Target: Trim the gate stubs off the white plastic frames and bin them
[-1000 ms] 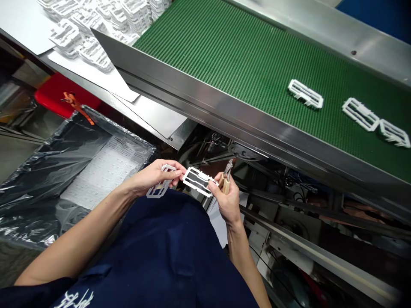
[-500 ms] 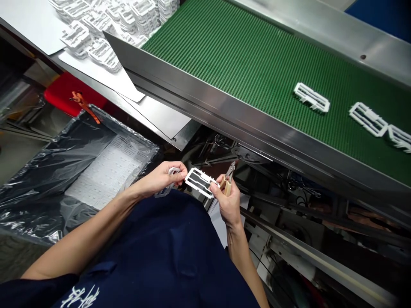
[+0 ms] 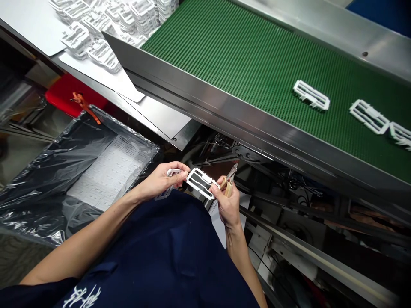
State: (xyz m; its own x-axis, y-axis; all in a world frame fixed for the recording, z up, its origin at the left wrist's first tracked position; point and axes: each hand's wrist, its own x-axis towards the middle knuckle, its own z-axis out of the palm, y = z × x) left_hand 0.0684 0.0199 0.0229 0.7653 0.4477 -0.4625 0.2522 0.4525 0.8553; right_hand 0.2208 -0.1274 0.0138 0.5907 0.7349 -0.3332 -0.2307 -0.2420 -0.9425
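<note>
My right hand (image 3: 228,201) is closed around a pair of nippers (image 3: 228,182) with pale handles, jaws pointing up. Its thumb also pinches the right end of a white plastic frame (image 3: 201,183) with long slots. My left hand (image 3: 170,177) is closed on one or more similar white frames (image 3: 164,193), partly hidden behind the fingers. The left thumb and forefinger meet at the left end of the frame in my right hand; whether they touch it I cannot tell.
A green conveyor belt (image 3: 244,55) with a metal side rail (image 3: 205,92) runs across the top, carrying several white frames (image 3: 311,95). Stacks of white frames (image 3: 96,38) stand on the table at upper left. Below is a bin lined with black plastic (image 3: 41,184), beside a red stool (image 3: 61,92).
Both hands hold nearly the same pose, with the frame and nippers shifted very slightly right. The frames on the belt look almost unmoved.
</note>
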